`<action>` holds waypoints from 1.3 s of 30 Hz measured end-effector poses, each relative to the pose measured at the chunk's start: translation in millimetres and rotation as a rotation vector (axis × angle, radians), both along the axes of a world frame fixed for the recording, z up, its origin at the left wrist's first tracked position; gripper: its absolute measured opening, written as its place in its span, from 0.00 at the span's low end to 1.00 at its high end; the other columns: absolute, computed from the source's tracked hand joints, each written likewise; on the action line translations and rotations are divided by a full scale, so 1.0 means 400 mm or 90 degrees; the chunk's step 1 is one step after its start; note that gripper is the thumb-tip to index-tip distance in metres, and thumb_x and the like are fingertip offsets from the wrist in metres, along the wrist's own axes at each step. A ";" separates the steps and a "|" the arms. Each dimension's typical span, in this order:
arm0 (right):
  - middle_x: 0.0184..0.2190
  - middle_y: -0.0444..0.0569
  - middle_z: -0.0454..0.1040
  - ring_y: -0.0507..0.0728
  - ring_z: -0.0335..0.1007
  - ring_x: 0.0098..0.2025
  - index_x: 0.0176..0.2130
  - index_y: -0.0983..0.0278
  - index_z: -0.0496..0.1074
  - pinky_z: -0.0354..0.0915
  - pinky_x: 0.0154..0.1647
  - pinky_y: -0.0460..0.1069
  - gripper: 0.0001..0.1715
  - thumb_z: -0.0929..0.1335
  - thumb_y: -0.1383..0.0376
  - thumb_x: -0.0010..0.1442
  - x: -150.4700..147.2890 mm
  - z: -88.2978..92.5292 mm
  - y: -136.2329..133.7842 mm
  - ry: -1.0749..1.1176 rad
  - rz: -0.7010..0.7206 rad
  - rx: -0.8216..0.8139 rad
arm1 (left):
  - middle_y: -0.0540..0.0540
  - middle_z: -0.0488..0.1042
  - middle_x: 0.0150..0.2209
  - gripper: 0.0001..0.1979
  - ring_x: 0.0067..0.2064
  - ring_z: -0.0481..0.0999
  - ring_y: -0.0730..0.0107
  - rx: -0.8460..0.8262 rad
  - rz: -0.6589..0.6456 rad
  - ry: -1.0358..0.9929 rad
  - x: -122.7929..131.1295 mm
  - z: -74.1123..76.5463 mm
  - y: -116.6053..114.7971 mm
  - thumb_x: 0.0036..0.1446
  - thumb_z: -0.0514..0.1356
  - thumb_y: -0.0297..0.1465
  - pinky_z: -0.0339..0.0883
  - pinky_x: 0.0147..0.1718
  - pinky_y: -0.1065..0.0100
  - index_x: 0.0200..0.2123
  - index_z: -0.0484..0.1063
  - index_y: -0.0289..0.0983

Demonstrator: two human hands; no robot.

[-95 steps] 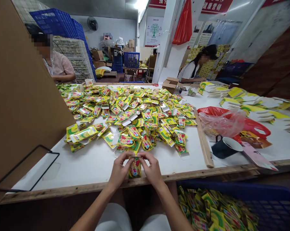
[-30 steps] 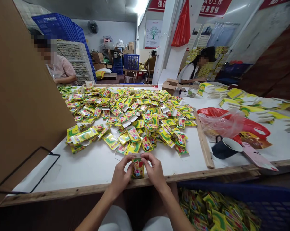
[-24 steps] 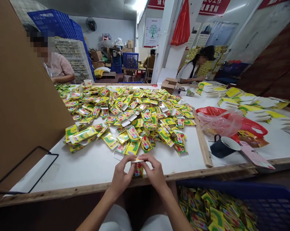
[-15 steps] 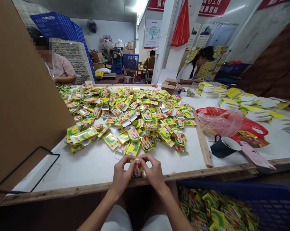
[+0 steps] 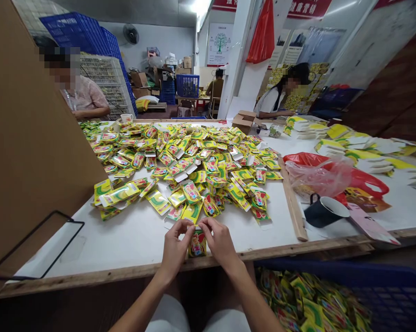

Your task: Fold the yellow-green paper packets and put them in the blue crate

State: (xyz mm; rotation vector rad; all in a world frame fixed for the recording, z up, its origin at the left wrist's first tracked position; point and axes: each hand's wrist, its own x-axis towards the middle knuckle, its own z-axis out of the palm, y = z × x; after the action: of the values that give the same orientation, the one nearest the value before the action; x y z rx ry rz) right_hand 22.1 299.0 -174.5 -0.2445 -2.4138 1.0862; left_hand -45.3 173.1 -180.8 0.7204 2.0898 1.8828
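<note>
A small yellow and red printed box (image 5: 197, 243) stands upright at the front edge of the white table (image 5: 138, 244). Both of my hands pinch its top edge. My left hand (image 5: 175, 244) grips the upper left corner between thumb and fingers. On the upper right corner, my right hand (image 5: 220, 242) is closed the same way. Just beyond my fingers lies a wide heap of similar small boxes (image 5: 190, 170), many with white end flaps standing out.
A wooden strip (image 5: 293, 203) divides the table on my right. Past it are a dark mug (image 5: 323, 212), a red plastic bag (image 5: 361, 177) and flat cartons. A blue crate (image 5: 383, 286) of filled boxes stands below right. Cardboard (image 5: 38, 138) blocks the left. Co-workers sit across the table.
My fingers stay at the box's top edge, and my right fingers have shifted slightly, so more of its front shows. The whole view has tilted a little. The heap looks unchanged.
</note>
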 end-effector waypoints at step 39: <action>0.46 0.55 0.68 0.56 0.69 0.44 0.45 0.66 0.61 0.66 0.43 0.50 0.18 0.64 0.60 0.56 0.025 -0.112 -0.025 -0.012 -0.157 -0.407 | 0.45 0.71 0.40 0.14 0.38 0.72 0.69 -0.182 -0.065 0.111 -0.049 -0.029 -0.027 0.58 0.53 0.34 0.62 0.30 0.71 0.45 0.52 0.38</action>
State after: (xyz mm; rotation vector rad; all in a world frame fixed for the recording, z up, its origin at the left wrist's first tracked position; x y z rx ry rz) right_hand 32.3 288.8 -219.4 -0.7387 -1.9120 1.7006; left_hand -64.7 162.3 -192.4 0.9270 2.3149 1.4732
